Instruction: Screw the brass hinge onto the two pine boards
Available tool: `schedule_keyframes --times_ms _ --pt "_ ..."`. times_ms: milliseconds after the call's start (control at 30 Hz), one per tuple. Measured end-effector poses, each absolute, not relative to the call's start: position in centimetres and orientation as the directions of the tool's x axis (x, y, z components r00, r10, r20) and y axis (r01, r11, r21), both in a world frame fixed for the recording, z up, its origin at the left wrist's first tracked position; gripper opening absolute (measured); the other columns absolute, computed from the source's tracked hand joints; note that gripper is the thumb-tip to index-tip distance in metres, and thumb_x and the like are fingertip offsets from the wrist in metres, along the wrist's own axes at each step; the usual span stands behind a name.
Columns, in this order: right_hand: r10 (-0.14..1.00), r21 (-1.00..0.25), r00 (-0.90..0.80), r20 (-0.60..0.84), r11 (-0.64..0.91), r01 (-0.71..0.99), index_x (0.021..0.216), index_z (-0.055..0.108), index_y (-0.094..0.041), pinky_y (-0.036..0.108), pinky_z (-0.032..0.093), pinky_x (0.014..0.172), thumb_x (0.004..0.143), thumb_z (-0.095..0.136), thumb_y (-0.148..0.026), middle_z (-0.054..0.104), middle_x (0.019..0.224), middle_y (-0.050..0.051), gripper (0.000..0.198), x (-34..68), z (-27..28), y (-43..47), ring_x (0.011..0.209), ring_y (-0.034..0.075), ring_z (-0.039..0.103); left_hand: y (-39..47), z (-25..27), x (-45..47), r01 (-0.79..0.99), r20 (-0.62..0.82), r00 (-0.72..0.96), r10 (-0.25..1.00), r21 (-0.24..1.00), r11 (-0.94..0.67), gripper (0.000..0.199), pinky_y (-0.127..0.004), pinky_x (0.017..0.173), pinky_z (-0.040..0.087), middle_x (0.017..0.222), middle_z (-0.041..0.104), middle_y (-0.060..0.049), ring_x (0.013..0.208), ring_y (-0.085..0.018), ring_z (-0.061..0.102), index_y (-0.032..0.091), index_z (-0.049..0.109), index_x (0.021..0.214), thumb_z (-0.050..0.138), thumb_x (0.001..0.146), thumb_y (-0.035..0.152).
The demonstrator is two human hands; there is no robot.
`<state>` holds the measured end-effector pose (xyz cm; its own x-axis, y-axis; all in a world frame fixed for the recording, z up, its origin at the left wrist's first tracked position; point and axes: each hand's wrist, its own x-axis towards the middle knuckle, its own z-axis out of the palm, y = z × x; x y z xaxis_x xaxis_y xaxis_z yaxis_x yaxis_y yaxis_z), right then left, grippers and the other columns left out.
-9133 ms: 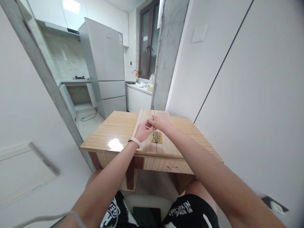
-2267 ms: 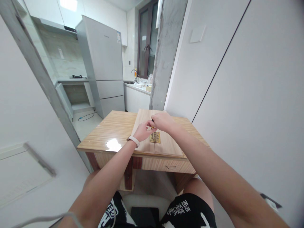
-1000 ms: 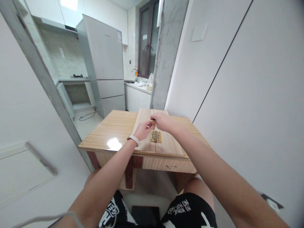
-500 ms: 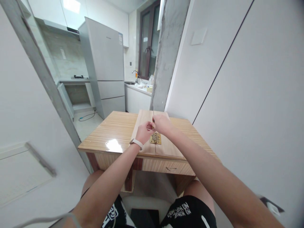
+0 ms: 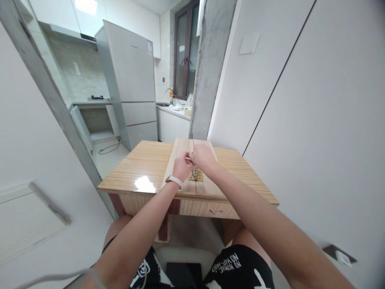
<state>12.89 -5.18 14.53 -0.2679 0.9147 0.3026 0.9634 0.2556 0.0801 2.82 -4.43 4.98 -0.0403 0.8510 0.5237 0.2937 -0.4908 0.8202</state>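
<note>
Two pale wooden boards lie edge to edge on the desk, the left board and the right board meeting at a narrow seam. Across that seam, towards the desk's front, sits a brass-coloured hinge, partly covered by my hands. Just beyond it my left hand has its fingers curled in a pinch against my right hand. My right hand is closed in a fist, knuckles up, over the seam. Whatever the fingers hold is hidden between them.
The wood-grain desk has a front drawer with a handle. A wall runs close along the right. Beyond stand a grey pillar, a fridge and a sink counter. My knees are under the desk.
The view has shifted slightly. My right hand has turned a little and covers the brass-coloured patch that showed beneath it. Both hands stay together over the seam.
</note>
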Motion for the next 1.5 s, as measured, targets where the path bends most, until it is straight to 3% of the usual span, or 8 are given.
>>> schedule_keyframes --times_ms 167,400,567,667,1000,1267,1500 --pt "0.916 0.051 -0.232 0.328 0.227 0.972 0.101 0.074 -0.010 0.031 0.049 0.084 0.097 0.048 -0.026 0.074 0.104 0.022 0.031 12.5 14.1 -5.3 0.098 0.028 0.069 -4.5 4.6 2.9 0.354 0.541 -0.112 0.834 0.806 -0.475 0.004 -0.025 0.064 0.048 0.074 0.073 -0.004 0.073 -0.018 0.069 0.018 0.064 0.074 0.064 0.075 0.014" --pt "0.889 0.029 -0.380 0.256 0.385 0.922 0.110 0.069 -0.015 0.030 0.047 0.082 0.096 0.057 -0.049 0.074 0.106 0.015 0.039 14.4 15.2 -4.7 0.100 0.027 0.068 -3.7 4.2 2.3 0.263 0.513 -0.038 0.857 0.833 -0.487 0.010 -0.026 0.072 0.053 0.081 0.076 -0.004 0.080 -0.018 0.071 0.018 0.071 0.082 0.071 0.079 0.027" --pt "0.771 -0.007 -0.586 0.248 0.606 0.795 0.117 0.067 -0.019 0.027 0.043 0.084 0.093 0.062 -0.024 0.072 0.116 0.009 0.025 15.9 16.6 -4.9 0.101 0.020 0.064 -2.6 4.1 2.0 0.112 0.491 0.103 0.865 0.858 -0.501 0.020 -0.029 0.078 0.056 0.089 0.077 -0.006 0.083 -0.018 0.072 0.017 0.073 0.091 0.074 0.080 0.033" --pt "0.761 -0.033 -0.615 0.207 0.634 0.773 0.110 0.071 -0.018 0.025 0.042 0.079 0.090 0.060 -0.014 0.073 0.111 0.008 0.023 16.3 16.9 -4.8 0.096 0.018 0.064 -2.0 4.0 1.7 0.031 0.494 0.208 0.844 0.859 -0.511 0.026 -0.032 0.085 0.056 0.097 0.077 -0.008 0.090 -0.019 0.072 0.016 0.074 0.100 0.073 0.082 0.034" --pt "0.774 0.102 -0.601 0.197 0.594 0.798 0.107 0.073 -0.016 0.027 0.042 0.085 0.094 0.060 -0.021 0.075 0.106 0.011 0.019 16.3 15.7 -3.3 0.100 0.021 0.066 -1.9 4.3 0.7 0.091 0.477 0.326 0.816 0.843 -0.530 0.028 -0.031 0.085 0.055 0.094 0.076 -0.006 0.093 -0.020 0.071 0.016 0.074 0.100 0.067 0.087 0.040" --pt "0.789 0.218 -0.579 0.206 0.540 0.813 0.104 0.071 -0.013 0.030 0.046 0.084 0.094 0.060 -0.027 0.075 0.102 0.015 0.021 15.7 15.8 -4.3 0.099 0.027 0.069 -2.8 4.2 1.1 0.264 0.489 0.144 0.860 0.819 -0.510 0.028 -0.026 0.070 0.054 0.090 0.074 -0.006 0.083 -0.018 0.070 0.017 0.070 0.098 0.077 0.076 0.033" --pt "0.866 0.174 -0.439 0.240 0.407 0.897 0.100 0.073 -0.010 0.030 0.049 0.082 0.093 0.060 -0.030 0.075 0.102 0.019 0.025 14.5 15.6 -5.2 0.098 0.029 0.070 -4.5 4.7 2.5 0.325 0.510 -0.029 0.860 0.819 -0.474 0.018 -0.025 0.069 0.052 0.084 0.074 -0.005 0.077 -0.015 0.069 0.016 0.071 0.094 0.073 0.077 0.019"
